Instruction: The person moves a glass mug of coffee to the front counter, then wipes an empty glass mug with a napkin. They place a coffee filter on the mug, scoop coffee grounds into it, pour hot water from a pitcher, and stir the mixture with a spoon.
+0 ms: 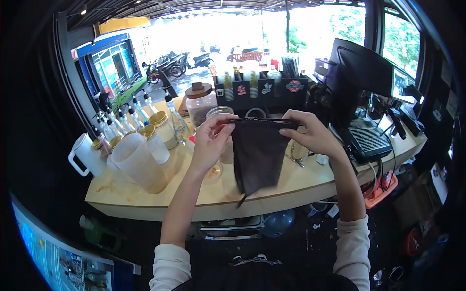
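A dark brown-black cloth (pixel 259 157) hangs in front of me over the counter's front part. My left hand (pixel 212 140) pinches its upper left corner between thumb and fingers. The upper right corner is gripped by my right hand (pixel 314 132). Between the two hands the top edge is stretched nearly straight, with a pale, frayed-looking line along it. The lower end tapers to a dangling tip. Behind the cloth, a clear jar (pixel 226 152) is partly hidden, and a small tub (pixel 213 172) with yellowish contents stands below my left hand.
A cloudy plastic pitcher (pixel 141 165), a white jug (pixel 86 153), gold-lidded jars (pixel 162 130) and several pump bottles crowd the left of the counter (pixel 194 201). A wood-lidded jar (pixel 200 107) and a black cup holder (pixel 264 92) stand behind. An espresso machine (pixel 366 136) occupies the right.
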The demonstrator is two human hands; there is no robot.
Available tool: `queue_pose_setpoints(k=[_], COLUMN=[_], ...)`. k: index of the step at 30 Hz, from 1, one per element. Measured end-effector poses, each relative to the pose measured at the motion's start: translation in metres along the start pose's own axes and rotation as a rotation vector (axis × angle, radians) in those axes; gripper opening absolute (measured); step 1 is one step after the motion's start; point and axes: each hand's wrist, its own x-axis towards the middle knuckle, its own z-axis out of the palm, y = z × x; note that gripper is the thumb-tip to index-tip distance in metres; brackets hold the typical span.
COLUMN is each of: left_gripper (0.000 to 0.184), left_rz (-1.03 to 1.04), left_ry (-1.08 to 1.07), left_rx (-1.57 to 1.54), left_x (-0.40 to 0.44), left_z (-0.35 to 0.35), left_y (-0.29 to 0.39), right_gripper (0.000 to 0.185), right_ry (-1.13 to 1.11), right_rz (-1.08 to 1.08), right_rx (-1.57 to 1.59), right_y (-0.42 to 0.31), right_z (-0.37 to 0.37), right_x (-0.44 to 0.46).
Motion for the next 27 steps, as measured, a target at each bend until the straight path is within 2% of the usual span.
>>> queue_pose_setpoints(k=[4, 6, 8, 10, 11, 12, 13, 14, 15, 16, 18, 19, 21, 22, 23, 24, 25, 27], left_gripper=[0.015, 0.016, 0.017, 0.018, 0.018, 0.018, 0.017, 0.017, 0.016, 0.016, 0.029, 0.029, 0.052, 0.052, 0.064, 0.076, 0.076, 0.093], left_rz=[0.079, 0.099, 0.006, -0.173, -0.172, -0.279, -0.388, -0.392, -0.434, -0.478, -0.468, -0.468, -0.024, -0.016, -0.007, -0.001, -0.004, 0.075], left_ry=[-0.041, -0.11, -0.261, -0.395, -0.395, -0.408, -0.419, -0.415, -0.358, -0.301, -0.148, -0.144, 0.229, 0.228, 0.342, 0.458, 0.458, 0.507], left_rx=[-0.004, 0.159, 0.31, 0.233, 0.233, 0.187, 0.139, 0.14, 0.228, 0.316, 0.24, 0.242, 0.3, 0.303, 0.369, 0.435, 0.441, 0.595], left_x=[-0.019, -0.043, -0.079, -0.115, -0.129, -0.14, -0.146, -0.141, -0.132, -0.122, -0.103, -0.098, -0.081, -0.074, -0.069, -0.064, -0.056, -0.037], left_z=[0.018, 0.017, 0.015, 0.015, 0.015, 0.015, 0.014, 0.014, 0.014, 0.013, 0.009, 0.007, 0.005, 0.0, -0.006, -0.011, -0.014, -0.022], left_y=[-0.005, -0.025, -0.042, -0.061, -0.07, -0.076, -0.083, -0.084, -0.084, -0.083, -0.114, -0.127, -0.141, -0.141, -0.137, -0.135, -0.138, -0.153], right_gripper=[0.016, 0.016, 0.016, 0.018, 0.02, 0.02, 0.022, 0.023, 0.023, 0.024, 0.03, 0.03, 0.037, 0.051, 0.051, 0.054, 0.058, 0.062], right_ry=[0.019, -0.049, -0.155, -0.245, -0.3, -0.301, -0.325, -0.351, -0.357, -0.263, -0.083, -0.085, 0.26, 0.084, 0.088, -0.087, -0.267, -0.294], right_rz=[0.007, 0.064, 0.153, 0.219, 0.245, 0.245, 0.343, 0.442, 0.441, 0.502, 0.54, 0.537, 0.089, 0.132, 0.129, 0.136, 0.142, 0.176], right_rx=[0.03, 0.03, 0.034, 0.068, 0.098, 0.1, 0.132, 0.165, 0.17, 0.135, 0.005, 0.007, -0.303, -0.26, -0.257, -0.371, -0.483, -0.465], right_y=[0.002, 0.017, 0.037, 0.062, 0.073, 0.079, 0.085, 0.09, 0.097, 0.104, 0.104, 0.106, 0.117, 0.119, 0.121, 0.123, 0.128, 0.14], right_z=[-0.005, 0.004, 0.02, 0.045, 0.056, 0.066, 0.075, 0.08, 0.084, 0.085, 0.085, 0.094, 0.115, 0.124, 0.14, 0.158, 0.172, 0.187], right_x=[-0.022, -0.044, -0.072, -0.106, -0.119, -0.126, -0.132, -0.134, -0.129, -0.12, -0.097, -0.093, -0.082, -0.083, -0.087, -0.09, -0.09, -0.081])
